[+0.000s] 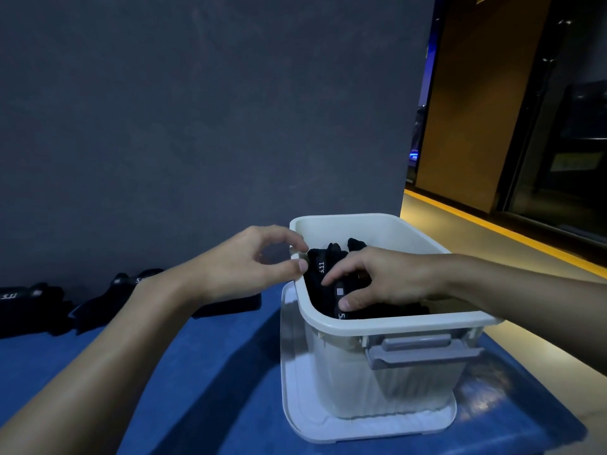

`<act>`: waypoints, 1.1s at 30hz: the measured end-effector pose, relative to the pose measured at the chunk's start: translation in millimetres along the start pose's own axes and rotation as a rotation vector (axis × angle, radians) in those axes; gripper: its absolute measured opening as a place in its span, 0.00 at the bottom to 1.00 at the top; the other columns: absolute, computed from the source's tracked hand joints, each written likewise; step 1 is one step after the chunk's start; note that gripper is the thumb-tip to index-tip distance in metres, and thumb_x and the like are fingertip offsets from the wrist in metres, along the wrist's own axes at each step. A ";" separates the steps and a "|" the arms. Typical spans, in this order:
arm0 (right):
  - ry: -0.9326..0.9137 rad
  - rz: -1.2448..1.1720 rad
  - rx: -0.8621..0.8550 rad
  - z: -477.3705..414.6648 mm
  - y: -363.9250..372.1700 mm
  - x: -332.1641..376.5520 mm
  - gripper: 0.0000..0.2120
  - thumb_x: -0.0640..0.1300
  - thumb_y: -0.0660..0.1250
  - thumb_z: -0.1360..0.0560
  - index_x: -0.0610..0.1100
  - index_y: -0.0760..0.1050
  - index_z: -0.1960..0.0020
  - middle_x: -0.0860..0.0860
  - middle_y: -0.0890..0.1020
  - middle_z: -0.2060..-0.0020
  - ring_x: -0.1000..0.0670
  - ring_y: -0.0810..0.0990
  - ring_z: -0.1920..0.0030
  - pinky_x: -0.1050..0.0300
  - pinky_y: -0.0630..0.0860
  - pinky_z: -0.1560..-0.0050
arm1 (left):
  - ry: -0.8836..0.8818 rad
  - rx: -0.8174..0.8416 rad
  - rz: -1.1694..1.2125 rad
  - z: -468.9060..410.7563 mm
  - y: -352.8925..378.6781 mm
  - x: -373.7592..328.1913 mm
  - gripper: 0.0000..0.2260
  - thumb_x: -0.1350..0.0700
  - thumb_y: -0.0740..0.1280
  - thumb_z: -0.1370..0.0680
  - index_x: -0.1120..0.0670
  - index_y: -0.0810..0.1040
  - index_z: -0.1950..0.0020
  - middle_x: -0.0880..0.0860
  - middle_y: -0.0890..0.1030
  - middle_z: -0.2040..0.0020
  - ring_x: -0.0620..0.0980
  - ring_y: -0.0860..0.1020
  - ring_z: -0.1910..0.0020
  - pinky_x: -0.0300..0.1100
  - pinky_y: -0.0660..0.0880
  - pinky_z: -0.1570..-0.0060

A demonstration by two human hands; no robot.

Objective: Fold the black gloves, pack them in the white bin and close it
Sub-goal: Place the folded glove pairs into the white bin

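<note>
Inside the white bin (pixel 377 326), your right hand (pixel 387 277) is curled round the black gloves (pixel 315 282), thumb pressing down on a strap. Your left hand (pixel 249 261) is at the bin's left rim, thumb and forefinger bent toward it, but I can't tell if they actually pinch it. The bin stands on its lid (pixel 312 421) on the blue table (pixel 213 372), and more gloves (pixel 95 310) lie off to the left.

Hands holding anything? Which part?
Right hand grips a folded black glove by its logo strap, inside the white bin. Left hand at the rim; grip unclear.
</note>
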State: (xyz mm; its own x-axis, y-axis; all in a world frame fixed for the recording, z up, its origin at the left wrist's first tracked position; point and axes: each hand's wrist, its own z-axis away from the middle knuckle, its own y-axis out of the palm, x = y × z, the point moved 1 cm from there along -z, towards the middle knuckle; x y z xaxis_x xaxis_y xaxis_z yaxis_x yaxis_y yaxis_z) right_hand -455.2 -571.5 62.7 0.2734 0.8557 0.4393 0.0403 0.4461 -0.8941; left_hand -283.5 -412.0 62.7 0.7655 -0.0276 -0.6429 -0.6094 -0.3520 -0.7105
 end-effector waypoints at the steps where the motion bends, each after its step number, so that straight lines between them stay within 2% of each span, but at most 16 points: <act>1: 0.000 -0.018 -0.005 0.1 -1.1 0.1 0.21 0.47 0.73 0.25 0.52 0.75 0.33 0.57 0.78 0.41 0.68 0.73 0.49 0.72 0.67 0.45 | -0.003 0.000 0.003 -0.3 -0.2 0.5 0.16 0.38 0.68 0.28 0.40 0.80 0.43 0.37 0.79 0.40 0.37 0.76 0.38 0.47 0.73 0.34; 3: -0.002 -0.033 -0.011 -0.1 -3.2 -1.4 0.21 0.47 0.72 0.25 0.53 0.75 0.33 0.56 0.78 0.40 0.70 0.72 0.49 0.72 0.67 0.46 | -0.006 0.003 0.001 -0.7 -0.6 0.3 0.17 0.37 0.68 0.29 0.40 0.80 0.42 0.37 0.79 0.40 0.36 0.76 0.38 0.47 0.73 0.34; 8: 0.004 -0.081 -0.027 2.1 -5.5 -5.0 0.21 0.48 0.73 0.26 0.54 0.76 0.34 0.55 0.79 0.42 0.66 0.74 0.47 0.64 0.70 0.40 | -0.010 0.003 0.043 0.5 -0.1 -2.1 0.10 0.46 0.70 0.23 0.43 0.80 0.42 0.39 0.80 0.40 0.39 0.79 0.41 0.48 0.75 0.35; 11: 0.005 -0.123 -0.067 4.8 -10.9 -2.2 0.19 0.48 0.73 0.26 0.55 0.76 0.36 0.57 0.80 0.45 0.67 0.76 0.51 0.70 0.70 0.48 | -0.027 -0.011 0.077 3.3 -0.2 -3.2 0.11 0.46 0.70 0.22 0.44 0.80 0.41 0.44 0.82 0.41 0.40 0.81 0.43 0.48 0.76 0.36; 13: -0.002 -0.137 -0.107 6.4 -16.8 3.6 0.17 0.48 0.73 0.26 0.55 0.77 0.38 0.58 0.80 0.48 0.70 0.76 0.56 0.73 0.70 0.54 | -0.009 -0.047 0.070 7.1 -3.3 -5.5 0.15 0.41 0.69 0.25 0.44 0.80 0.41 0.40 0.81 0.40 0.35 0.77 0.39 0.45 0.73 0.34; 15: -0.010 -0.143 -0.158 8.9 -23.2 13.2 0.16 0.48 0.73 0.26 0.56 0.78 0.40 0.58 0.80 0.48 0.66 0.78 0.54 0.72 0.71 0.56 | 0.002 -0.087 0.063 11.6 -8.8 -5.6 0.14 0.40 0.68 0.25 0.43 0.80 0.43 0.36 0.81 0.42 0.33 0.75 0.38 0.43 0.71 0.34; 17: -0.002 -0.143 -0.213 10.9 -28.8 26.1 0.15 0.50 0.73 0.27 0.55 0.79 0.41 0.57 0.79 0.46 0.57 0.78 0.51 0.69 0.72 0.55 | -0.031 -0.125 0.059 18.4 -17.3 -3.6 0.08 0.46 0.67 0.21 0.43 0.80 0.43 0.35 0.81 0.45 0.30 0.75 0.41 0.38 0.72 0.40; 19: -0.018 -0.161 -0.274 9.5 -32.0 42.8 0.15 0.49 0.73 0.26 0.53 0.79 0.40 0.56 0.79 0.46 0.57 0.76 0.55 0.72 0.72 0.59 | -0.073 -0.172 0.039 26.0 -26.7 3.3 0.07 0.48 0.66 0.20 0.43 0.80 0.44 0.36 0.82 0.46 0.30 0.76 0.43 0.35 0.72 0.47; 22: -0.091 -0.234 -0.348 -2.3 -28.4 73.5 0.13 0.46 0.73 0.26 0.47 0.80 0.41 0.53 0.80 0.52 0.62 0.74 0.64 0.75 0.69 0.64 | -0.169 -0.275 0.034 37.3 -42.0 22.9 0.05 0.49 0.66 0.20 0.45 0.80 0.46 0.42 0.83 0.48 0.37 0.80 0.48 0.36 0.76 0.52; 24: -0.130 -0.291 -0.380 -14.7 -20.1 97.2 0.12 0.44 0.73 0.25 0.43 0.81 0.43 0.53 0.79 0.57 0.64 0.74 0.66 0.74 0.70 0.61 | -0.265 -0.362 0.018 46.2 -52.3 44.7 0.05 0.51 0.66 0.20 0.47 0.80 0.47 0.44 0.82 0.49 0.41 0.80 0.49 0.38 0.77 0.56; 26: -0.166 -0.342 -0.396 -29.6 -8.9 122.8 0.10 0.42 0.72 0.25 0.42 0.81 0.45 0.51 0.80 0.58 0.59 0.76 0.61 0.66 0.73 0.55 | -0.345 -0.450 -0.023 57.0 -60.0 70.9 0.03 0.53 0.67 0.20 0.48 0.80 0.49 0.46 0.83 0.50 0.45 0.80 0.47 0.44 0.77 0.48; 28: -0.206 -0.401 -0.405 -46.4 4.8 147.9 0.08 0.41 0.72 0.25 0.42 0.81 0.47 0.50 0.79 0.58 0.55 0.75 0.60 0.63 0.73 0.57 | -0.408 -0.514 -0.038 69.7 -62.7 93.5 0.02 0.54 0.68 0.21 0.48 0.79 0.53 0.49 0.83 0.52 0.50 0.81 0.48 0.50 0.77 0.44; 31: -0.203 -0.469 -0.439 -76.1 29.0 174.2 0.07 0.40 0.70 0.24 0.42 0.80 0.46 0.52 0.77 0.60 0.57 0.73 0.65 0.72 0.69 0.68 | -0.474 -0.533 -0.039 86.7 -60.0 118.3 0.01 0.56 0.69 0.23 0.51 0.79 0.52 0.51 0.83 0.56 0.55 0.81 0.51 0.52 0.78 0.45; 33: -0.150 -0.541 -0.483 -96.3 47.5 179.9 0.06 0.39 0.68 0.24 0.42 0.80 0.47 0.52 0.77 0.60 0.57 0.73 0.65 0.74 0.68 0.69 | -0.500 -0.514 -0.033 95.1 -56.3 128.3 0.04 0.55 0.69 0.23 0.53 0.79 0.49 0.51 0.83 0.56 0.57 0.81 0.51 0.51 0.78 0.47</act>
State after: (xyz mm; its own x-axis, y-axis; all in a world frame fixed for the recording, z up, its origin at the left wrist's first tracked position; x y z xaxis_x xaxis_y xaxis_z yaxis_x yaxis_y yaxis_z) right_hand -311.5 -421.7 90.9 -0.0374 0.5907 0.8060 0.5600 0.6805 -0.4727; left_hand -170.7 -306.8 -7.0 0.5206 0.3796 -0.7648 -0.3188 -0.7445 -0.5865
